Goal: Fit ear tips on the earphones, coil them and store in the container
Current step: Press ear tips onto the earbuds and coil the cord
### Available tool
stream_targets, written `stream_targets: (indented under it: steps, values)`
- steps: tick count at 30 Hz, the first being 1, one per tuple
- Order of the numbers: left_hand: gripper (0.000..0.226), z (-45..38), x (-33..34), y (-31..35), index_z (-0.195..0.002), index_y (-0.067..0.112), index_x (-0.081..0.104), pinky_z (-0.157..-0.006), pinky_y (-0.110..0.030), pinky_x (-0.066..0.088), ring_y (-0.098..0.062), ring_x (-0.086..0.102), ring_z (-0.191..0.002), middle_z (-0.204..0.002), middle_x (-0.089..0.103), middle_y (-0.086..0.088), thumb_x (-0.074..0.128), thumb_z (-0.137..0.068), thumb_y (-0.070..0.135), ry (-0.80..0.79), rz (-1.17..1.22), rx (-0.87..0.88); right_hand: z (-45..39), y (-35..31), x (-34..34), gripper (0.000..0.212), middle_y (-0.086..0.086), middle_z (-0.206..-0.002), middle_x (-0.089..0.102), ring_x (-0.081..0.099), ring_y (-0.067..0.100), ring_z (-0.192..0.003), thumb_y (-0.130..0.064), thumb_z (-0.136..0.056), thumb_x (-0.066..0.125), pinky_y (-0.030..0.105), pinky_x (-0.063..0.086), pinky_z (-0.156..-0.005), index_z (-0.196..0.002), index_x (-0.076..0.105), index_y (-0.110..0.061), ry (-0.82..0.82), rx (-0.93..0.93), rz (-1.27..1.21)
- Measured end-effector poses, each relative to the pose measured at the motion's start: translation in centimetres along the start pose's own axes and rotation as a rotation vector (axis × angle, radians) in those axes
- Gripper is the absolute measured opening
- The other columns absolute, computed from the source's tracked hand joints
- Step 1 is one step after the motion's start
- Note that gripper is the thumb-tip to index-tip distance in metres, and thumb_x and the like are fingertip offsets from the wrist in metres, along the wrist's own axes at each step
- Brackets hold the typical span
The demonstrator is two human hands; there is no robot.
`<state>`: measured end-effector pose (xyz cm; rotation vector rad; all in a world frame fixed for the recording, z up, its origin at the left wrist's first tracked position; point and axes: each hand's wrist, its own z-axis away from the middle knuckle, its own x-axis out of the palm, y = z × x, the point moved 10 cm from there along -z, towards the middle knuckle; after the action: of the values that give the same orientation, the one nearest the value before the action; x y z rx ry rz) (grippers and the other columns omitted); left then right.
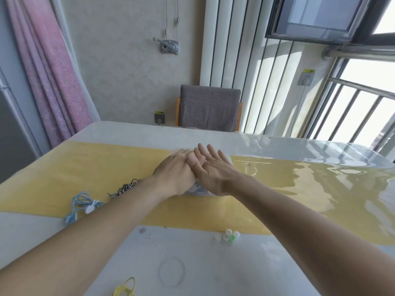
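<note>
Both my hands reach to the middle of the table, over a clear container (197,190) that shows only as a grey-white patch under them. My left hand (174,174) lies flat, palm down, on it. My right hand (210,170) is beside it with straight fingers, its thumb crossing over the left hand. Light blue earphones (82,205) lie tangled at the left. A black-and-white striped cable (125,188) lies partly behind my left forearm. Several small ear tips (229,235), white and one green, sit near the front right.
A yellow band (126,288) lies at the table's front edge, and a thin clear ring (172,272) next to it. A grey chair (209,107) stands behind the table's far edge. The table top (320,189) is glossy, yellow and white.
</note>
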<state>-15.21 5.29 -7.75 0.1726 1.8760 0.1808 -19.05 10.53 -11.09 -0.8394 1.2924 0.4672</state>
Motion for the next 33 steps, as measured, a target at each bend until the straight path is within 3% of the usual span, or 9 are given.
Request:
stream_targets:
  steps: [5,13,16,18,20,22,26,28,33]
  values:
    - [0.061,0.4,3.2,-1.7,-0.152,0.01,-0.016,-0.122,-0.042,-0.003,-0.02,-0.013,-0.15,-0.163,-0.013,-0.01,0.006,-0.102,0.037,-0.314,-0.296,-0.082,-0.4,0.1,0.5,0.086,-0.003,-0.166,-0.016,-0.021,0.012,-0.151,-0.076,-0.087,-0.007,0.04,-0.011,-0.124,-0.157,-0.015,-0.025,-0.118,0.047,-0.002]
    - [0.061,0.0,3.7,-2.3,-0.153,0.025,-0.018,-0.113,-0.061,-0.016,-0.027,-0.024,-0.147,-0.162,-0.021,-0.004,0.001,-0.098,0.045,-0.383,-0.295,-0.177,-0.2,0.8,-0.4,0.09,-0.009,-0.168,-0.005,-0.018,0.011,-0.152,-0.079,-0.082,-0.015,0.051,-0.021,-0.119,-0.159,-0.003,-0.034,-0.115,0.133,-0.009]
    - [0.064,0.4,0.2,-2.0,-0.155,0.023,-0.012,-0.114,-0.059,-0.015,-0.031,-0.024,-0.147,-0.161,-0.018,-0.013,0.01,-0.099,0.046,-0.16,-0.212,-0.202,0.0,0.0,-1.7,0.102,-0.01,-0.168,-0.002,-0.023,0.015,-0.151,-0.084,-0.075,-0.018,0.056,-0.026,-0.114,-0.159,0.008,-0.033,-0.01,0.142,-0.041]
    - [0.061,1.5,-4.7,-1.6,-0.154,0.015,0.017,-0.119,-0.055,0.005,-0.032,0.004,-0.149,-0.16,0.011,-0.018,0.03,-0.098,0.037,0.175,-0.086,-0.137,0.5,-1.2,-3.2,0.106,-0.009,-0.168,-0.003,-0.025,0.019,-0.151,-0.085,-0.072,-0.018,0.058,-0.026,-0.114,-0.159,0.015,-0.035,0.098,0.112,-0.093]
    - [0.039,4.6,-10.0,-1.1,-0.127,0.008,0.051,-0.105,-0.044,0.035,-0.03,0.043,-0.126,-0.133,0.048,-0.014,0.048,-0.091,0.022,0.537,0.043,-0.02,1.6,-2.8,-5.1,0.087,-0.007,-0.168,-0.006,-0.024,0.022,-0.151,-0.079,-0.086,-0.01,0.058,-0.023,-0.116,-0.159,0.013,-0.037,0.221,0.064,-0.105]
    - [0.018,7.0,-12.5,-1.7,-0.099,0.011,0.062,-0.082,-0.033,0.045,-0.022,0.056,-0.095,-0.101,0.06,-0.003,0.052,-0.084,0.007,0.606,0.176,-0.013,3.0,-4.1,-7.5,0.07,-0.004,-0.168,0.002,-0.017,0.022,-0.153,-0.066,-0.099,0.004,0.056,-0.017,-0.119,-0.159,0.019,-0.032,0.415,0.003,-0.092]
    - [0.011,11.3,-6.6,-2.5,-0.081,0.02,0.063,-0.062,-0.027,0.048,-0.012,0.059,-0.06,-0.077,0.068,0.003,0.061,-0.086,0.029,-0.277,0.243,-0.256,6.6,-6.8,-10.0,0.053,0.003,-0.162,0.032,0.009,0.023,-0.155,-0.045,-0.106,0.032,0.05,0.001,-0.124,-0.149,0.042,-0.015,0.697,-0.129,-0.068]
    - [0.046,15.4,-3.7,-2.0,-0.089,0.017,0.062,-0.059,-0.025,0.048,-0.011,0.06,-0.053,-0.079,0.07,0.003,0.06,-0.082,0.063,-0.701,0.066,-0.297,7.6,-7.7,-9.4,0.047,0.007,-0.155,0.042,0.02,0.027,-0.151,-0.038,-0.105,0.04,0.048,0.01,-0.124,-0.141,0.049,-0.009,0.709,-0.177,-0.048]
    - [0.065,20.8,-1.0,-1.2,-0.107,0.018,0.052,-0.058,-0.022,0.05,-0.016,0.064,-0.056,-0.082,0.073,0.001,0.077,-0.068,0.063,-1.009,-0.11,-0.323,10.5,-8.9,-6.5,0.031,0.009,-0.124,0.056,0.049,0.029,-0.119,-0.024,-0.096,0.054,0.043,0.04,-0.101,-0.123,0.059,-0.009,0.669,-0.236,-0.133]
